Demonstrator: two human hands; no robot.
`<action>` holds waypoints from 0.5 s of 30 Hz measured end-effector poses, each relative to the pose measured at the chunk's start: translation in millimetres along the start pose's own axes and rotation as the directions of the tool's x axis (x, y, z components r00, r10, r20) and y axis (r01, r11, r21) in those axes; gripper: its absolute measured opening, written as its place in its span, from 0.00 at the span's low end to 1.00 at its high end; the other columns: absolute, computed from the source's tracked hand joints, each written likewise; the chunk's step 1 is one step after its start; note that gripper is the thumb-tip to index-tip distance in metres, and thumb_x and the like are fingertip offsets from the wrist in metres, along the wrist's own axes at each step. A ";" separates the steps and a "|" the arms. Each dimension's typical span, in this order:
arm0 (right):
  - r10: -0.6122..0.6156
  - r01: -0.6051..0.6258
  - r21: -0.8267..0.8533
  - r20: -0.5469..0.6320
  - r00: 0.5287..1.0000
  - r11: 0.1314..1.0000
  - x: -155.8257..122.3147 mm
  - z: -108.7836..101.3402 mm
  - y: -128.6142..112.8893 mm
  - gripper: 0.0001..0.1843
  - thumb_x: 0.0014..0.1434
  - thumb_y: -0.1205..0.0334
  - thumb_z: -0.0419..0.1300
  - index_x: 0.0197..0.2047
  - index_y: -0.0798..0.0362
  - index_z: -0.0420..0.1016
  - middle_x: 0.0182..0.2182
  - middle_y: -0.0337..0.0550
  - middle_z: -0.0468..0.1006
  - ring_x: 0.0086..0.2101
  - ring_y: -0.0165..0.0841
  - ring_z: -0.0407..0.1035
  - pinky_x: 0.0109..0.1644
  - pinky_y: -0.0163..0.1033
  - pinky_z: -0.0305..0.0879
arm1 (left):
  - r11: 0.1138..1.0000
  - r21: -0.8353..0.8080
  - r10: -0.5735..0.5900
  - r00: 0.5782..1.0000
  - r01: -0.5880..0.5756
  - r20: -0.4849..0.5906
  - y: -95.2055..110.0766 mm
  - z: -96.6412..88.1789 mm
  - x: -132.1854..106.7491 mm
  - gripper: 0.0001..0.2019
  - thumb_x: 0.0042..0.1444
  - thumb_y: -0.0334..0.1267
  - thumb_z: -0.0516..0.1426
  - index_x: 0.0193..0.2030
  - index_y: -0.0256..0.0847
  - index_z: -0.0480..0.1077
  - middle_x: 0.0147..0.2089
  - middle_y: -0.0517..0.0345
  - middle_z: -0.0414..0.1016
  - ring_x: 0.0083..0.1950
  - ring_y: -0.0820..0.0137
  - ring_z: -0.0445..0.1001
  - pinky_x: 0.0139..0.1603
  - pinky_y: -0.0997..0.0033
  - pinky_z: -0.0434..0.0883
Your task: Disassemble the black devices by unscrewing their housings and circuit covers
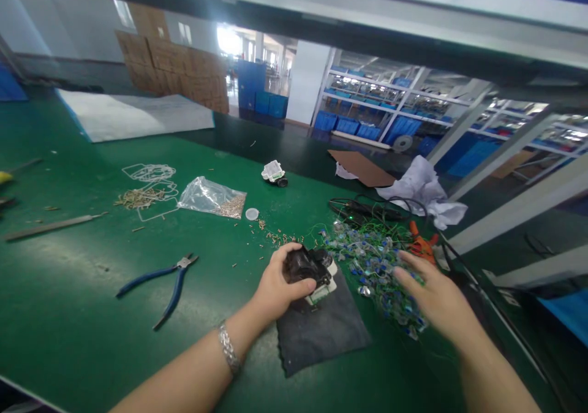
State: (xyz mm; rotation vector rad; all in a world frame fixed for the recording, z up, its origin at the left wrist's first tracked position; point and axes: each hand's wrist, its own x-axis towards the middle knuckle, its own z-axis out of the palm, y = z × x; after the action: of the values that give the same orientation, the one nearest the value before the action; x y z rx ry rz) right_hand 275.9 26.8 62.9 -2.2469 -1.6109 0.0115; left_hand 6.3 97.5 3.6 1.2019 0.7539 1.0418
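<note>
My left hand (281, 284) grips a small black-and-white plastic housing (307, 267), thumb on its near side, over a dark grey cloth (321, 333). My right hand (432, 290), slightly blurred, reaches over the right edge of a heap of small clear parts with blue pieces and green wires (376, 266). Its thumb and fingers are apart, and I see nothing held between them. Small copper-coloured screws (278, 237) lie scattered beyond the housing. A similar white-and-black housing (274, 173) stands farther back on the green table.
Blue-handled pliers (177, 281) lie at left, near a thin file-like tool (55, 226). Behind are a clear bag of small parts (214, 200) and white wire loops (154, 174). An orange-handled tool (421, 244), black cable and crumpled white paper (420, 186) lie at right, by metal posts.
</note>
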 end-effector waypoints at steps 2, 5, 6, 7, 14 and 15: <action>-0.181 0.049 0.441 0.262 0.948 0.896 -13.2 14.6 -50.7 0.38 0.53 0.41 0.49 0.61 0.56 0.50 0.56 0.51 0.57 0.54 0.40 0.56 0.57 0.46 0.53 | 0.991 -0.131 -0.037 0.999 0.039 0.018 2.4 0.4 -1.6 0.32 0.36 0.41 0.65 0.49 0.42 0.59 0.45 0.54 0.67 0.46 0.63 0.67 0.49 0.65 0.63; -0.332 -0.035 0.723 0.360 0.872 0.690 -23.3 36.8 -102.0 0.49 0.47 0.43 0.59 0.62 0.59 0.39 0.58 0.55 0.53 0.55 0.42 0.53 0.59 0.47 0.49 | 0.968 -0.246 -0.039 0.998 0.047 0.039 6.5 1.0 -5.9 0.29 0.37 0.39 0.64 0.48 0.42 0.60 0.44 0.56 0.68 0.46 0.65 0.67 0.47 0.68 0.63; -0.342 -0.086 0.777 0.371 0.863 0.624 -23.6 43.0 -110.7 0.51 0.45 0.45 0.61 0.62 0.59 0.39 0.56 0.55 0.56 0.54 0.42 0.55 0.58 0.47 0.50 | 0.963 -0.266 -0.039 0.998 0.049 0.044 7.4 0.8 -6.8 0.28 0.38 0.38 0.64 0.48 0.42 0.61 0.45 0.56 0.68 0.46 0.65 0.67 0.47 0.69 0.63; -0.340 -0.142 0.822 0.378 0.861 0.552 -22.8 48.2 -116.0 0.51 0.44 0.46 0.63 0.61 0.58 0.39 0.54 0.54 0.58 0.51 0.41 0.58 0.57 0.46 0.52 | 0.958 -0.280 -0.045 0.998 0.057 0.051 7.9 0.4 -7.4 0.27 0.39 0.38 0.64 0.48 0.42 0.62 0.45 0.56 0.69 0.46 0.65 0.67 0.48 0.69 0.62; -0.268 -0.307 0.883 0.410 0.872 0.354 -17.4 60.6 -114.8 0.46 0.37 0.55 0.68 0.56 0.55 0.50 0.45 0.48 0.66 0.43 0.38 0.64 0.49 0.42 0.58 | 0.943 -0.323 -0.079 0.997 0.082 0.021 8.9 -1.0 -3.4 0.21 0.38 0.34 0.64 0.43 0.40 0.67 0.40 0.57 0.72 0.42 0.67 0.68 0.44 0.72 0.64; -0.268 -0.307 0.882 0.412 0.871 0.359 -17.6 60.3 -113.3 0.46 0.37 0.55 0.68 0.55 0.56 0.51 0.45 0.48 0.66 0.43 0.38 0.64 0.49 0.42 0.58 | 0.935 -0.340 -0.093 0.995 0.097 0.027 9.8 -1.4 -2.3 0.21 0.37 0.34 0.64 0.42 0.39 0.68 0.40 0.57 0.72 0.41 0.68 0.69 0.43 0.72 0.64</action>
State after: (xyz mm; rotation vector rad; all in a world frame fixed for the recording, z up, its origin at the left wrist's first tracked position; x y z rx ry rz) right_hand 153.1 59.6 37.6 -1.2985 -1.1950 1.3141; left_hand 1.9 96.2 12.6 0.8636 0.5868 1.0354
